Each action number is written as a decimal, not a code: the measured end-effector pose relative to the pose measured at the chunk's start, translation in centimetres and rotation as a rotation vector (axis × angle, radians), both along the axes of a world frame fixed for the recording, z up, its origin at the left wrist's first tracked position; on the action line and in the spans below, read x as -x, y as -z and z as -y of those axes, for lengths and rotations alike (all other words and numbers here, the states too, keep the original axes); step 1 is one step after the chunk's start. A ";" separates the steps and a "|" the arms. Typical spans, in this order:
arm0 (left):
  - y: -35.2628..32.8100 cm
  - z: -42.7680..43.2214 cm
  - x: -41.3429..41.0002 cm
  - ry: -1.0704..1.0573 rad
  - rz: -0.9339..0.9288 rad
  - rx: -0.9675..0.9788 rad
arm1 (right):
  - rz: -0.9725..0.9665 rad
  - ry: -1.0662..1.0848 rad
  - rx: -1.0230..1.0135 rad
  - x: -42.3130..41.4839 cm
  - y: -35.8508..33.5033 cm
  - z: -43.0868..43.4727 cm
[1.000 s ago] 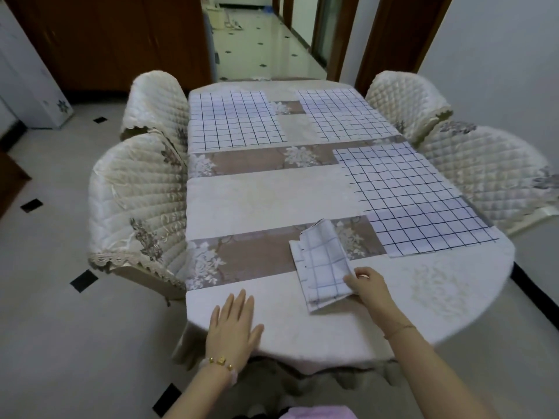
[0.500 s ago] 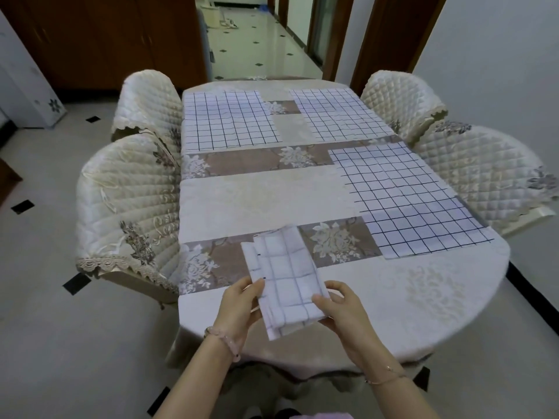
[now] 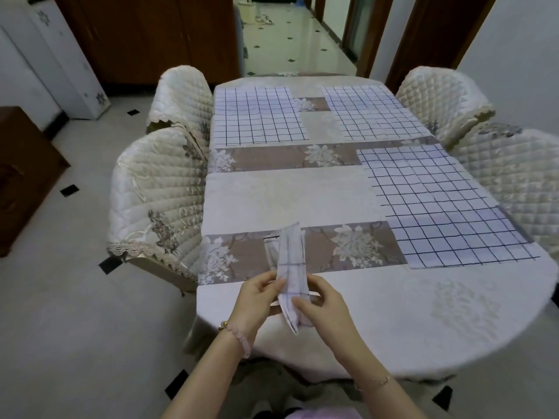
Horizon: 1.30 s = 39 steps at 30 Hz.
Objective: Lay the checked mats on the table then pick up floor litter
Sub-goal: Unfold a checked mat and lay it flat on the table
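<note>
You pinched the folded mat point(image 3: 289, 267) in both hands point(image 3: 257, 297) point(image 3: 320, 306); light and limp, it seemed best held by its corners.

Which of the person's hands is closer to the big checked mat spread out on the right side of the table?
Right. The right hand is nearer the spread mat; the left hand lies farther left, across the folded mat both hold.

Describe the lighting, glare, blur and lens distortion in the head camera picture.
Head view: soft, even indoor light, only faint shadow under the hands; glare on the hallway floor; wide-angle bending curves the table edge and door frames; the folded mat held by left hand and right hand looks slightly blurred.
</note>
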<state>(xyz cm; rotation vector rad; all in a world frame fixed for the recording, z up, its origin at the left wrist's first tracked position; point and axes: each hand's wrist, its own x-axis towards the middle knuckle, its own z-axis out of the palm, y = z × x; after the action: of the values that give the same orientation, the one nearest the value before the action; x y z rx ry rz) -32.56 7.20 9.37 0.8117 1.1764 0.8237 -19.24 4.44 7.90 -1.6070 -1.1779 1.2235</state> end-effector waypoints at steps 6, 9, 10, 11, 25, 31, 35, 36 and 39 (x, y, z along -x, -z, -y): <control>1.0 -1.5 1.8 -0.140 -0.119 -0.037 | -0.099 0.223 0.016 -3.9 1.2 0.1; 1.8 -2.5 3.3 -0.213 -0.177 -0.039 | -0.128 0.301 0.080 -6.0 1.7 0.2; 2.1 -2.8 3.6 -0.224 -0.191 -0.036 | -0.129 0.303 0.101 -6.5 1.9 0.2; 2.4 -3.0 3.9 -0.228 -0.204 -0.030 | -0.115 0.300 0.112 -7.0 2.1 0.2; 4.0 -2.2 1.8 -0.174 -0.176 0.054 | 0.513 0.276 0.041 -8.3 3.0 -1.4; 1.2 -1.7 -2.0 -0.095 -0.298 -0.294 | -0.152 0.130 0.096 -3.3 -1.3 -2.6; -0.1 -1.3 -3.6 -0.021 -0.274 -0.390 | -0.184 0.199 0.038 -2.4 -1.8 -4.4; -0.3 -1.3 -3.7 -0.021 -0.296 -0.416 | -0.184 0.230 0.000 -2.5 -1.8 -4.5; -0.5 -1.8 -3.0 -0.154 -0.344 -0.478 | -0.271 0.346 -0.075 -3.7 -2.0 -4.5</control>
<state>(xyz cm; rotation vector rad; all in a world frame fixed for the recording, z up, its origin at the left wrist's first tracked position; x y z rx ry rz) -29.52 8.97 9.91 1.3053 1.3764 1.1477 -15.53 8.93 9.87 -1.4609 -0.7313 1.1129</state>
